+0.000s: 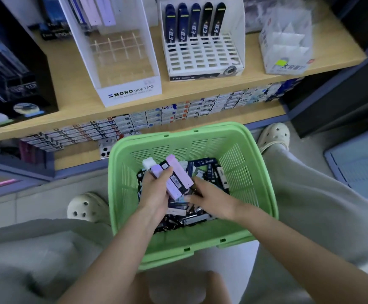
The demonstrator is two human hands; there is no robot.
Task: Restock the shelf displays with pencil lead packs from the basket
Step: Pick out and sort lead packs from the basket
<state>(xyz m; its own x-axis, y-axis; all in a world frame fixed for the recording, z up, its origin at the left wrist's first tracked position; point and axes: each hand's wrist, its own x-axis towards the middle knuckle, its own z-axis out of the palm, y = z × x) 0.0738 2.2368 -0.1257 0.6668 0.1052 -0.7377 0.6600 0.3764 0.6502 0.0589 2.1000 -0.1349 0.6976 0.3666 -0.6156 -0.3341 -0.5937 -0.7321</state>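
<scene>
Over the green basket, our left hand grips several lilac lead packs, while our right hand reaches into the pile; what its fingers hold we cannot tell. We should pick only matching lilac packs for the MONO display.

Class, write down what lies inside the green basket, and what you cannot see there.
The green basket holds a loose pile of mostly dark lead packs. The left hand grips lilac packs above it; the right hand reaches in. Hands and pile cover its floor.
</scene>
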